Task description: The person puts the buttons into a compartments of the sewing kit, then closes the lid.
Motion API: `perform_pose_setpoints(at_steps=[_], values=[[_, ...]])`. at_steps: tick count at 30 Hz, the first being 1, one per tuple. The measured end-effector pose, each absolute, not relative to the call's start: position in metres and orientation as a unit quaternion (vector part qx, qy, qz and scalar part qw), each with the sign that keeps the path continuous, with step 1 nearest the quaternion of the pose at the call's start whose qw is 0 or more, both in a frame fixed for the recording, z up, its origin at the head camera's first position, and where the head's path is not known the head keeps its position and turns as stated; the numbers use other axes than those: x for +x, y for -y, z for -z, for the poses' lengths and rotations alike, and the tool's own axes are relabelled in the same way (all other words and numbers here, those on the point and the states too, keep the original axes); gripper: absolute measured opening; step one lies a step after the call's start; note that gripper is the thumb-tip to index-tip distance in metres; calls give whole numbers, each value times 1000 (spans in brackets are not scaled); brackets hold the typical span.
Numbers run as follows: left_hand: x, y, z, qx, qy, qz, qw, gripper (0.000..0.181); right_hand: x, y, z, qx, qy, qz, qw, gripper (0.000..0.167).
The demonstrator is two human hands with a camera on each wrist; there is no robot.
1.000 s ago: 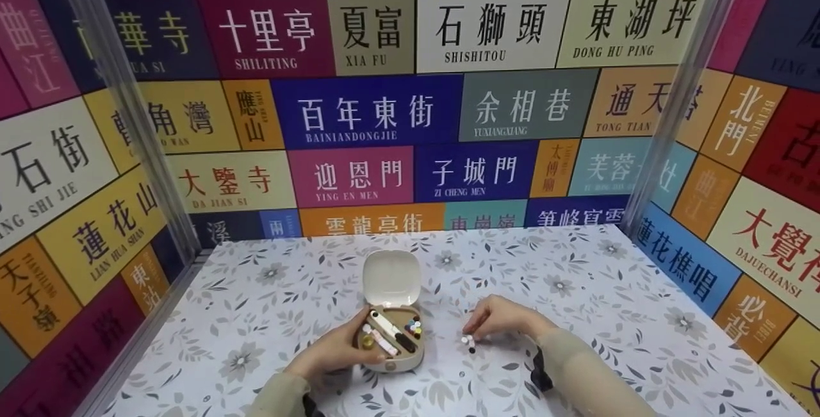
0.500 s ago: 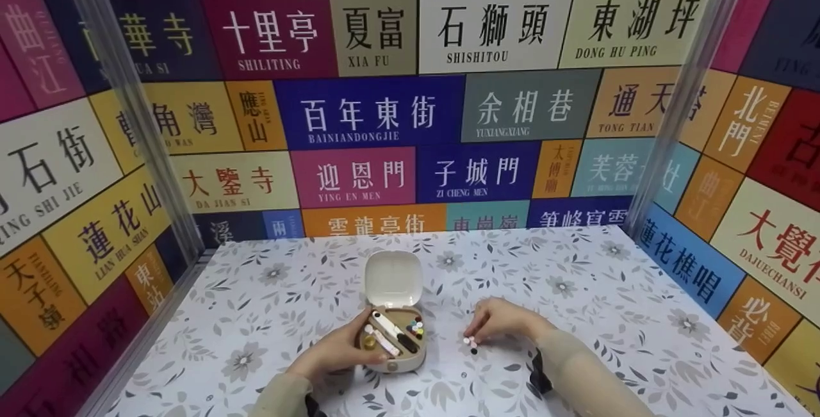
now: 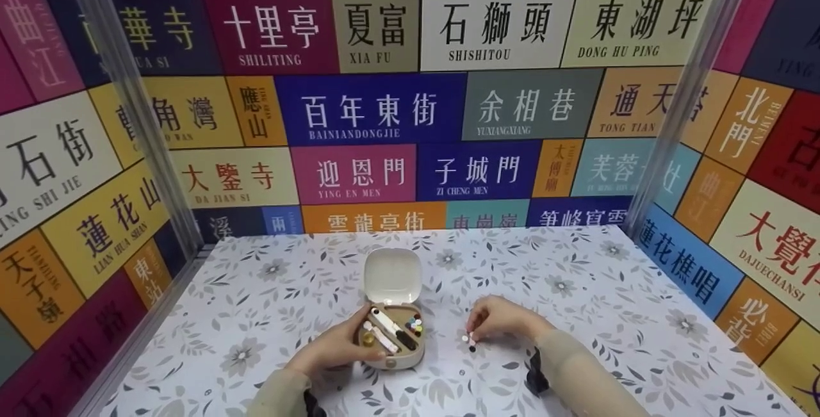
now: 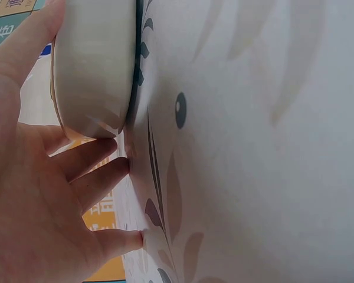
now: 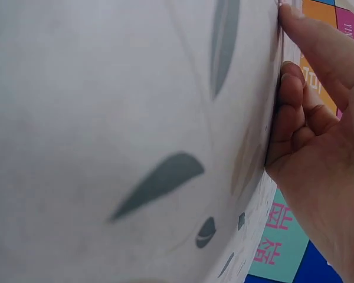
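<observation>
On the patterned table stands a cream case, its lid raised. White and black stick-like items, a gold round item and several coloured small pieces lie inside. My left hand grips the case's left side, thumb at the front; the left wrist view shows the hand around the case wall. Small white pieces and a black one lie at the fingertips of my right hand. Its lower fingers are curled; whether it pinches a piece is hidden.
The white tabletop has grey leaves and flowers. Behind it and at both sides rise walls of coloured signs, with clear upright strips at the corners. A gap of table separates the case from the small pieces.
The small pieces by my right hand sit slightly differently, with a white one now apart from the others. Both hands and the case stay nearly in place; the whole view shifts slightly.
</observation>
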State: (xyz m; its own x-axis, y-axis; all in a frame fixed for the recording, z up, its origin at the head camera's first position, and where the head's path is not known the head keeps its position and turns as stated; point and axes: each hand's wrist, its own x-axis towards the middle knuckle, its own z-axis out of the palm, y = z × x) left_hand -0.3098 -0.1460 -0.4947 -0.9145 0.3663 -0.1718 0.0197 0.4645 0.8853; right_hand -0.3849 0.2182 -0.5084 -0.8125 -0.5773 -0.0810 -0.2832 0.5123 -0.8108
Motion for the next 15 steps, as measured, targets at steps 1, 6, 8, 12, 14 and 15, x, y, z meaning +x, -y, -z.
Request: perform_pose_setpoints(at_steps=[1, 6, 8, 12, 14, 15], values=[[-311, 146, 494, 116, -839, -504, 171, 113, -385, -218, 507, -253, -852, 426, 173, 16], [-313, 148, 493, 136, -849, -485, 159, 113, -384, -218, 505, -243, -853, 428, 174, 16], [-313, 148, 493, 144, -852, -479, 155, 113, -384, -217, 504, -237, -853, 430, 177, 16], [-311, 149, 494, 144, -852, -480, 153, 114, -385, -217, 505, -222, -854, 433, 183, 15], [-310, 149, 495, 140, -850, -483, 155, 114, -385, -217, 506, -217, -856, 433, 184, 14], [-310, 150, 495, 139, -850, -484, 155, 115, -386, -217, 506, -214, -856, 433, 184, 14]])
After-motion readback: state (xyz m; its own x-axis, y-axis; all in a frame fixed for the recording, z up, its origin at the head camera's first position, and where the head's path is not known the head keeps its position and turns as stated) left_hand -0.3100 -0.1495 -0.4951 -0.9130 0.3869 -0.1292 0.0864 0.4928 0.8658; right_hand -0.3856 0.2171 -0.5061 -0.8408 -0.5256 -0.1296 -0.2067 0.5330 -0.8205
